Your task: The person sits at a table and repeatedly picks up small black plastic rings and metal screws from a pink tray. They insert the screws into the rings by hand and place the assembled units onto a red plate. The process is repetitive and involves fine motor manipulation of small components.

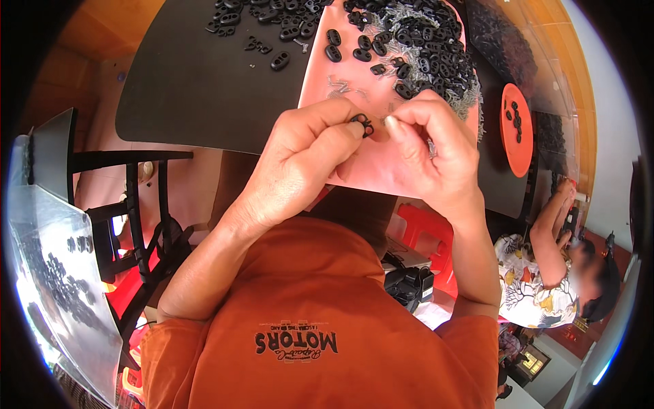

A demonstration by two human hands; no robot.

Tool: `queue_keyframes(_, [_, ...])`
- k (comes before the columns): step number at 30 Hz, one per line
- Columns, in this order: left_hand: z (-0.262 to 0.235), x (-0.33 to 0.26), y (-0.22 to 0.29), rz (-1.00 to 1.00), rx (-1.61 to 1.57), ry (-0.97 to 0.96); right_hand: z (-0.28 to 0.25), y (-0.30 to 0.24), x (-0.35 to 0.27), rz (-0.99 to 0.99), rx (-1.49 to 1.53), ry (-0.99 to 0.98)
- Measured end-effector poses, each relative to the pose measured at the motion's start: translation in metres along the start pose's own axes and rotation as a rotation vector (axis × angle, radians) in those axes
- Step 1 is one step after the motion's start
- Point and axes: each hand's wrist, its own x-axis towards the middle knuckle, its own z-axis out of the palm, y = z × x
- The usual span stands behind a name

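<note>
Head view: left hand (306,146) pinches black piece (366,125) at fingertips (351,131); right hand (437,146), contents unclear.

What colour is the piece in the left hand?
The piece in the left hand is black; it shows in the head view, the only one.

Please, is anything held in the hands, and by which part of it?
The left grip pinches a small black two-holed piece by its left side. Whether the right grip holds anything cannot be told.
</note>
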Motion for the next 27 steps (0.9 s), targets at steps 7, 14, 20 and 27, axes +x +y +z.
queue_keyframes(7, [-0.001, 0.001, 0.001, 0.095, 0.317, -0.136, -0.012, -0.007, -0.001, 0.302, 0.159, -0.092])
queue_keyframes(14, [-0.003, 0.003, -0.01, 0.196, 0.398, -0.166, -0.015, -0.009, -0.001, 0.322, 0.17, -0.141])
queue_keyframes(20, [0.001, 0.001, -0.005, 0.193, 0.373, -0.151, -0.009, -0.006, -0.003, 0.26, 0.21, -0.151])
queue_keyframes(27, [0.001, 0.002, -0.007, 0.233, 0.349, -0.136, -0.011, -0.009, -0.003, 0.224, 0.174, -0.154])
